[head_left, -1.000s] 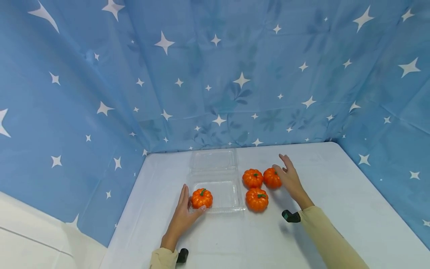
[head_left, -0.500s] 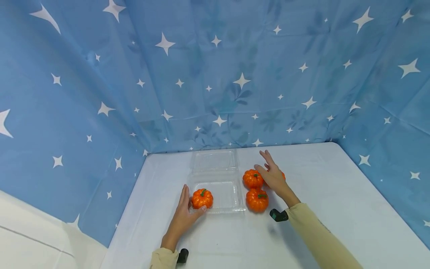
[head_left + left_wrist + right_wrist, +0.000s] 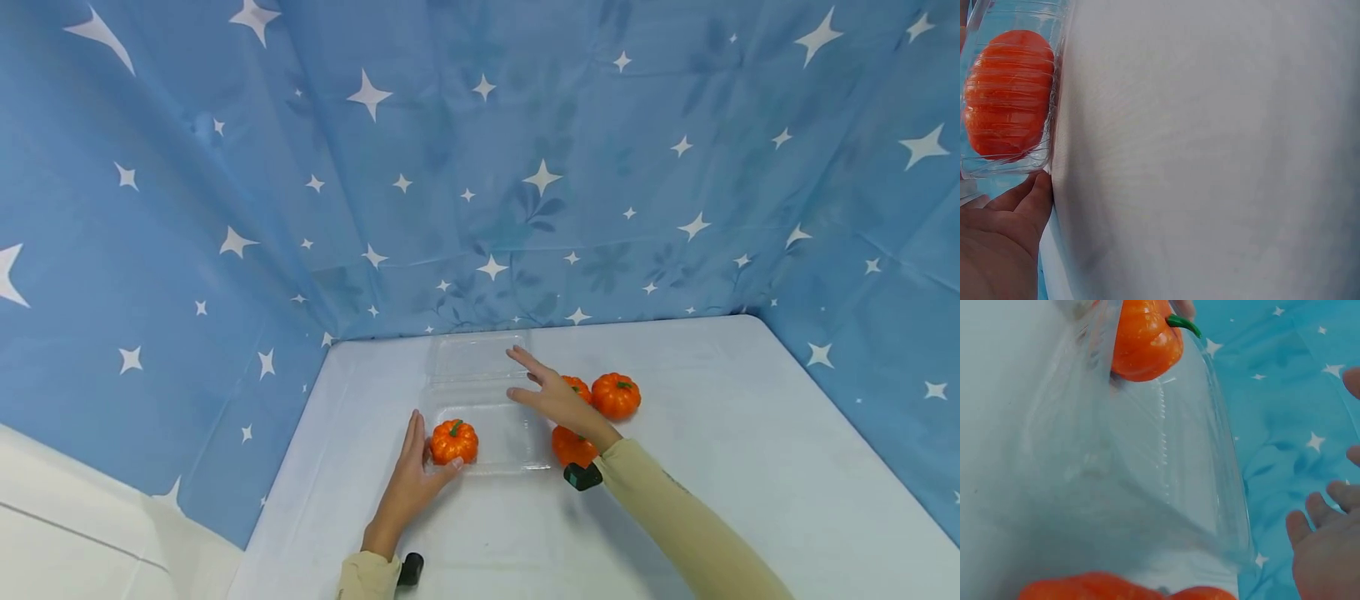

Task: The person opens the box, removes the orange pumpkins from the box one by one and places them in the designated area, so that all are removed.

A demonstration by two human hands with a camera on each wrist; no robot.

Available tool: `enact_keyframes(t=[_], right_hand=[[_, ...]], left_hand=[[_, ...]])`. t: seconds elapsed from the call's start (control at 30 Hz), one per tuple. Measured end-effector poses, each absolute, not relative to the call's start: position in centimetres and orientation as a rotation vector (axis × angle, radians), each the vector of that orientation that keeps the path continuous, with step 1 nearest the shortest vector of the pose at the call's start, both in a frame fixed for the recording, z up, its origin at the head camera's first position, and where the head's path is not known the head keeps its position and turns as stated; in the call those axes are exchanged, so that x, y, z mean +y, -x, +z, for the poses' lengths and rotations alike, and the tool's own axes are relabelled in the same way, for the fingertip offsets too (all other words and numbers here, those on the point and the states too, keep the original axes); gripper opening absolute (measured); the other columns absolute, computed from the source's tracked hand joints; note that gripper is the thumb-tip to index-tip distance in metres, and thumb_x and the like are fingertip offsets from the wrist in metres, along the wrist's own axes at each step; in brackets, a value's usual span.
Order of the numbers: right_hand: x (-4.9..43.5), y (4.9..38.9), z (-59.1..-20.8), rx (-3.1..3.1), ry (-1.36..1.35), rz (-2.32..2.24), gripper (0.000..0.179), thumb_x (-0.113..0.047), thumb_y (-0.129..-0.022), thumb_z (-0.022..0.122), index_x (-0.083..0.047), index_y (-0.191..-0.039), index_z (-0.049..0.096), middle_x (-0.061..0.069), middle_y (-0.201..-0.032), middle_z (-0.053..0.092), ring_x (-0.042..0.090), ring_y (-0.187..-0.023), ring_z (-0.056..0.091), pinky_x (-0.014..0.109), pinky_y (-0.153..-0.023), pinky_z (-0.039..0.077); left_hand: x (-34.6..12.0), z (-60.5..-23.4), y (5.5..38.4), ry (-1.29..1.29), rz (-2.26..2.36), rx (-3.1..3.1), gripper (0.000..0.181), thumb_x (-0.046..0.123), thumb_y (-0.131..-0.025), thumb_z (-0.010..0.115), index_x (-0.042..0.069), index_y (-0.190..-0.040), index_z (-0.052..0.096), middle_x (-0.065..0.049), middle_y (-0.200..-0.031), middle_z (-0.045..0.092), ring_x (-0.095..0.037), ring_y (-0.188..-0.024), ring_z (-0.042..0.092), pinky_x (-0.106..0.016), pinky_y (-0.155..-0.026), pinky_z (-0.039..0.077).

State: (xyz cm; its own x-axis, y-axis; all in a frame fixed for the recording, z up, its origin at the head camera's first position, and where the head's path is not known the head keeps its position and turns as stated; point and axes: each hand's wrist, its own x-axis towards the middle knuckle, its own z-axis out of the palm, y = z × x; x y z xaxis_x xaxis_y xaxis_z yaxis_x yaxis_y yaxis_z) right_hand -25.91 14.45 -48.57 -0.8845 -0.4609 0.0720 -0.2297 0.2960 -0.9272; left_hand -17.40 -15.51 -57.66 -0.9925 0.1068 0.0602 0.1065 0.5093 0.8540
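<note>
A small orange pumpkin with a green stem [image 3: 454, 442] sits in the left part of a clear plastic clamshell container [image 3: 510, 469], whose lid [image 3: 472, 357] lies folded back. My left hand [image 3: 408, 486] rests at the container's near left corner, fingers straight along the side and thumb along the front. In the left wrist view its thumb [image 3: 1038, 194] meets the container's corner. Fingers spread and holding nothing, my right hand [image 3: 564, 400] hovers over the container's right side. Its forearm and palm partly cover two more pumpkins, one behind [image 3: 577, 386] and one in front [image 3: 572, 448].
Another pumpkin [image 3: 617, 396] stands fully visible to the right of the right hand. A white cloth [image 3: 720, 433] covers the table. Blue curtains with white stars [image 3: 480, 167] enclose the back and sides.
My right hand has moved left from above the rightmost pumpkin, past the middle one, to the container's right side. The left hand and the pumpkins stay in place.
</note>
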Motion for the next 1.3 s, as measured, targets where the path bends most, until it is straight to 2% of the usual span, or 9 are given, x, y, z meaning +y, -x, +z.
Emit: enact_keyframes(t=[0.33, 0.5, 0.67, 0.73, 0.97, 1.17, 1.3], right_hand=[[12.0, 26.8, -49.0, 2.201, 0.739, -1.48, 0.078, -0.033, -0.105, 0.07, -0.025, -0.171, 0.031, 0.002, -0.178, 0.02, 0.054, -0.155, 0.027, 0.069, -0.122, 0.03], [11.1, 27.1, -49.7, 2.164, 0.809, -1.393, 0.082, -0.037, -0.101, 0.073, -0.024, -0.171, 0.032, 0.002, -0.176, 0.025, 0.048, -0.156, 0.028, 0.068, -0.122, 0.03], [10.2, 27.1, -50.6, 2.097, 0.835, -1.366, 0.08, -0.024, -0.1, 0.071, -0.022, -0.17, 0.034, 0.005, -0.176, 0.026, 0.041, -0.158, 0.028, 0.069, -0.123, 0.028], [9.9, 27.0, -51.0, 2.072, 0.839, -1.367, 0.079, -0.02, -0.1, 0.07, -0.021, -0.17, 0.034, 0.006, -0.176, 0.027, 0.044, -0.157, 0.028, 0.07, -0.122, 0.028], [9.2, 26.6, -52.3, 2.036, 0.818, -1.332, 0.082, -0.017, -0.096, 0.072, -0.021, -0.17, 0.035, 0.008, -0.175, 0.028, 0.043, -0.157, 0.029, 0.068, -0.121, 0.032], [8.6, 26.5, -53.3, 2.012, 0.788, -1.335, 0.087, -0.011, -0.092, 0.076, -0.014, -0.169, 0.035, 0.012, -0.174, 0.03, 0.043, -0.157, 0.03, 0.062, -0.122, 0.035], [7.9, 26.5, -53.6, 2.021, 0.805, -1.309, 0.089, -0.011, -0.09, 0.079, -0.012, -0.168, 0.036, 0.014, -0.171, 0.035, 0.041, -0.154, 0.037, 0.058, -0.122, 0.038]], left_hand=[[-15.3, -57.5, 17.4, -0.191, 1.537, 2.741, 0.117, 0.054, -0.093, 0.081, 0.003, -0.172, 0.009, -0.013, -0.18, 0.003, -0.043, -0.152, 0.04, -0.049, -0.118, 0.04], [-15.4, -57.5, 17.4, -0.194, 1.542, 2.732, 0.117, 0.053, -0.094, 0.08, 0.002, -0.172, 0.009, -0.013, -0.179, 0.002, -0.043, -0.153, 0.039, -0.049, -0.118, 0.039], [-15.4, -57.6, 17.5, -0.186, 1.547, 2.722, 0.118, 0.054, -0.093, 0.08, 0.003, -0.172, 0.009, -0.012, -0.18, 0.002, -0.042, -0.154, 0.038, -0.048, -0.118, 0.039], [-15.4, -57.6, 17.5, -0.186, 1.553, 2.719, 0.118, 0.054, -0.093, 0.081, 0.003, -0.172, 0.009, -0.012, -0.18, 0.002, -0.042, -0.154, 0.038, -0.048, -0.118, 0.039], [-15.4, -57.4, 17.5, -0.2, 1.557, 2.716, 0.116, 0.05, -0.094, 0.081, 0.003, -0.172, 0.009, -0.011, -0.18, 0.001, -0.042, -0.154, 0.037, -0.047, -0.119, 0.039], [-15.3, -57.4, 17.4, -0.201, 1.564, 2.703, 0.117, 0.051, -0.094, 0.08, 0.003, -0.172, 0.008, -0.01, -0.18, 0.0, -0.04, -0.154, 0.037, -0.046, -0.12, 0.038], [-15.4, -57.5, 17.4, -0.204, 1.562, 2.711, 0.116, 0.053, -0.094, 0.08, 0.003, -0.172, 0.008, -0.009, -0.18, 0.0, -0.04, -0.154, 0.038, -0.046, -0.119, 0.038]])
